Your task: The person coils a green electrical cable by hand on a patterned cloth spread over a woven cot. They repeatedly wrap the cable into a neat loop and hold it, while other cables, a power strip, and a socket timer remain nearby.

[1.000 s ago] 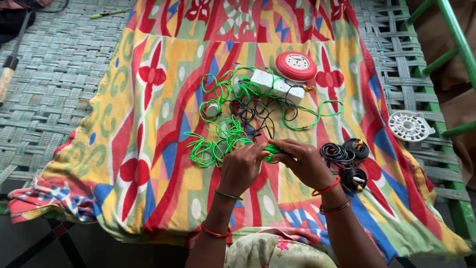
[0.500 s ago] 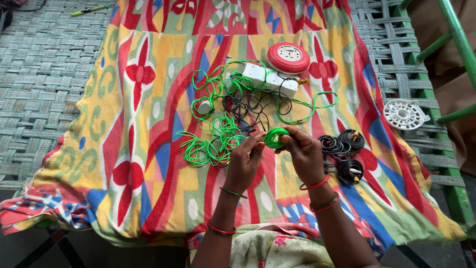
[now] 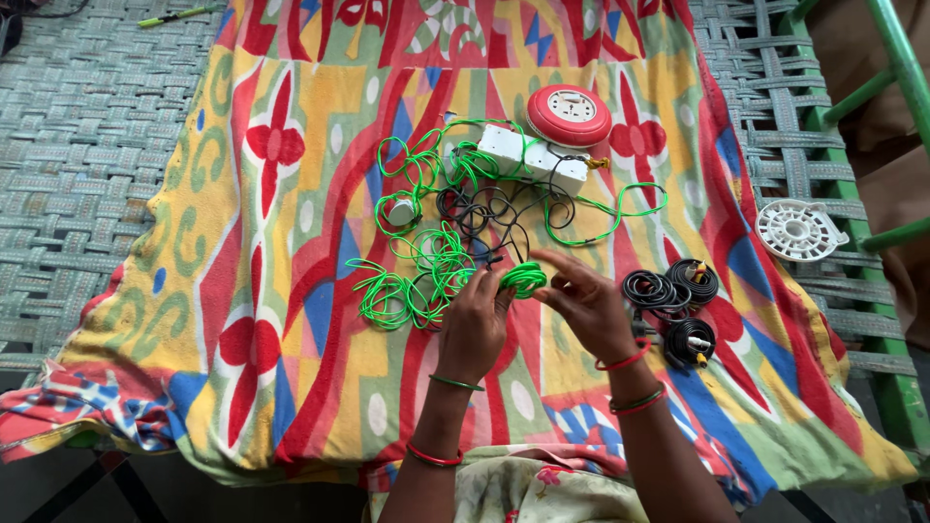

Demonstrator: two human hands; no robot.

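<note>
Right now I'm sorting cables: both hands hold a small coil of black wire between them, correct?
Not quite: the small coil between the left hand and right hand is bright green, not black, as the head view shows. The black coils lie untouched beside the right hand.

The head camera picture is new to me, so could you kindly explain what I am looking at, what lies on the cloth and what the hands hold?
There is no machine here: a person works with two bare hands, and the one camera sits on their head, looking down. The left hand and the right hand meet over a small coil of green wire, which they hold between their fingers. It trails into a loose tangle of green wire on a colourful patterned cloth, spread over a woven cot with a green frame. Further up the cloth lie white socket boxes, a round red and white reel and loose black cables. Three coiled black cables sit beside the right hand. A white round plastic disc rests on the weave at the right.
</note>
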